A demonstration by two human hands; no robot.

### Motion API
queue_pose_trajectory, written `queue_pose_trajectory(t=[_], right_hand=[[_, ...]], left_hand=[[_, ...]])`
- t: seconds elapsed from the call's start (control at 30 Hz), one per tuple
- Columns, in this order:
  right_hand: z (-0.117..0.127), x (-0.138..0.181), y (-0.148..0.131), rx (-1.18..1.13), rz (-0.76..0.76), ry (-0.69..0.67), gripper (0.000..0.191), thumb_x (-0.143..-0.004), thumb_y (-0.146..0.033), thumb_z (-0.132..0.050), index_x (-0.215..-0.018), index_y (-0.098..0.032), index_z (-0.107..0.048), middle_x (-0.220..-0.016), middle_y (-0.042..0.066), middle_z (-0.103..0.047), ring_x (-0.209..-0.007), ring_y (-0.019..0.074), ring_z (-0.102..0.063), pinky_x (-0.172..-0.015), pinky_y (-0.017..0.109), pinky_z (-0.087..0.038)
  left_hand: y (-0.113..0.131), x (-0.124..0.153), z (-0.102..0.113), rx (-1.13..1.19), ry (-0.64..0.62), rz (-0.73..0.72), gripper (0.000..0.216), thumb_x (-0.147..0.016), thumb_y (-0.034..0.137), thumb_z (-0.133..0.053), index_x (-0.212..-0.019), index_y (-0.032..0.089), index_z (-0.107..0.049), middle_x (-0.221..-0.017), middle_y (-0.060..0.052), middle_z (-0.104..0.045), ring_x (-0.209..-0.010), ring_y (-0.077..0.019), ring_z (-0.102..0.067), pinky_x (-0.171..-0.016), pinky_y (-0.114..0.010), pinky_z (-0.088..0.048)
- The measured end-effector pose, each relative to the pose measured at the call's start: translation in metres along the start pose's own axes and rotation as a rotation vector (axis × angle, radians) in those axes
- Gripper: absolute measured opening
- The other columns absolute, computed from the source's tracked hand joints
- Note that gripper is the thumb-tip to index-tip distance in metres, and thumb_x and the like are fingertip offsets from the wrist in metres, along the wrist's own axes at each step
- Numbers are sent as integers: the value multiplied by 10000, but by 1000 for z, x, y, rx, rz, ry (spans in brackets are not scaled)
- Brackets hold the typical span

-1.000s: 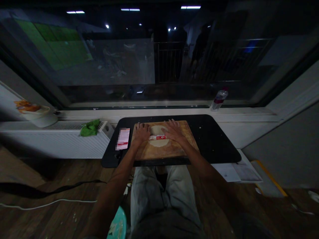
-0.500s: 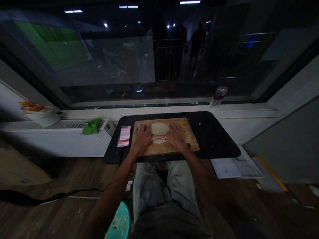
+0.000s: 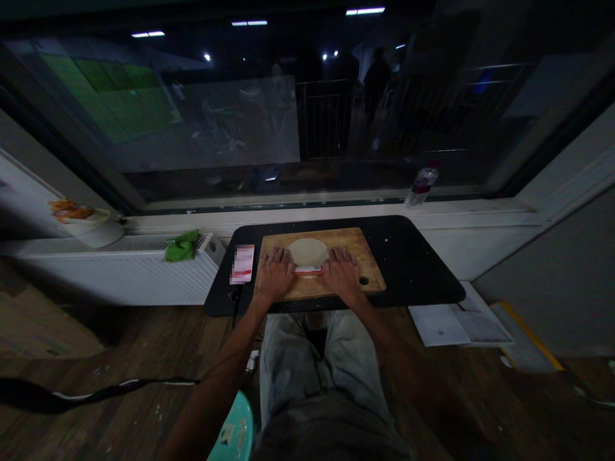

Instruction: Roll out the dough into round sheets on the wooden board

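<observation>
A flat round of pale dough lies on a wooden cutting board set on a black table. A red and white cylinder lies across the near edge of the dough. My left hand lies flat on its left end, fingers stretched out. On the right end rests my right hand, also flat with fingers spread.
A phone lies left of the board. A water bottle stands on the window sill. A green cloth and a white bowl sit on the radiator. Papers lie on the floor at right, a cable at left.
Both hands have drawn the cylinder toward me, from the middle of the dough to its near edge. The dough now shows as a fuller round beyond the hands.
</observation>
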State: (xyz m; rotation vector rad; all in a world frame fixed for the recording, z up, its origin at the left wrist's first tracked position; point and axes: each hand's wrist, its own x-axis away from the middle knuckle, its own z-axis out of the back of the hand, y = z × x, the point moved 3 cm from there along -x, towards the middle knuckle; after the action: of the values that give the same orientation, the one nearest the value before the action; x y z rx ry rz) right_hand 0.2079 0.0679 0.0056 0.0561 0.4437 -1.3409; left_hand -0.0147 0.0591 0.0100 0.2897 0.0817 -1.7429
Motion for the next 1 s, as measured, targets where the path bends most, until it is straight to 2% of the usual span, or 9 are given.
queue_pose_trajectory(t=[0.2,0.33,0.43,0.5,0.63,0.7,0.8,0.87,1.0], right_hand=[[3,10,-4,-6,-2,20,541,-1149,-278,-428,-1596,-77,-658,-1621,247,-670,-1588,387,-518,-1329,554,-366],[6,13,0,-27,23,-7,543,-1172,-290,-413,-1628,-101,-640,-1660,222,-643,-1604,367,-498,-1341,533,-346],[10,11,8,-94,192,-46,503,-1171,-356,-508,-1621,-201,-671,-1637,162,-669,-1567,345,-518,-1338,528,-348],[13,8,15,-127,342,-85,447,-1144,-371,-605,-1558,-254,-725,-1548,131,-723,-1527,334,-537,-1354,546,-320],[14,-9,33,-117,486,-145,335,-1148,-295,-618,-1431,-249,-790,-1356,114,-785,-1408,301,-599,-1342,534,-325],[14,-22,42,-79,470,-149,330,-1169,-283,-583,-1428,-228,-780,-1372,122,-778,-1397,298,-604,-1317,516,-349],[14,-39,56,-9,344,-124,356,-1199,-296,-529,-1469,-200,-741,-1410,144,-766,-1389,312,-612,-1260,491,-393],[14,-45,65,19,220,-94,390,-1218,-298,-470,-1503,-187,-712,-1421,155,-763,-1365,319,-629,-1211,474,-424],[12,-43,73,15,67,-25,444,-1225,-260,-381,-1555,-184,-668,-1444,157,-752,-1327,306,-646,-1170,451,-445]], left_hand=[[0,4,0,12,2,-2,586,-1127,300,-396,-1646,125,-604,-1743,-218,-582,-1715,-410,-424,-1378,-650,-345],[0,6,-2,3,12,-8,574,-1133,304,-396,-1647,161,-607,-1747,-191,-586,-1717,-397,-418,-1379,-643,-345],[0,0,-2,5,14,-10,551,-1127,313,-435,-1624,171,-627,-1718,-192,-614,-1694,-405,-444,-1379,-645,-341],[0,-9,1,21,33,8,523,-1134,313,-440,-1599,184,-643,-1677,-188,-651,-1660,-393,-483,-1379,-637,-342],[-1,-29,7,92,117,27,484,-1179,342,-390,-1549,185,-659,-1611,-185,-691,-1586,-356,-549,-1376,-599,-358],[-3,-33,8,140,210,72,487,-1190,348,-369,-1548,168,-646,-1617,-194,-674,-1557,-346,-569,-1348,-569,-402],[-6,-29,3,184,357,310,502,-1191,346,-350,-1549,129,-628,-1594,-228,-669,-1498,-370,-608,-1253,-567,-492],[-2,-25,-6,172,331,430,509,-1185,368,-370,-1530,106,-638,-1522,-253,-706,-1448,-403,-642,-1197,-581,-527],[16,-26,-24,162,177,347,538,-1187,435,-408,-1530,98,-649,-1489,-261,-737,-1421,-407,-670,-1226,-585,-508]])
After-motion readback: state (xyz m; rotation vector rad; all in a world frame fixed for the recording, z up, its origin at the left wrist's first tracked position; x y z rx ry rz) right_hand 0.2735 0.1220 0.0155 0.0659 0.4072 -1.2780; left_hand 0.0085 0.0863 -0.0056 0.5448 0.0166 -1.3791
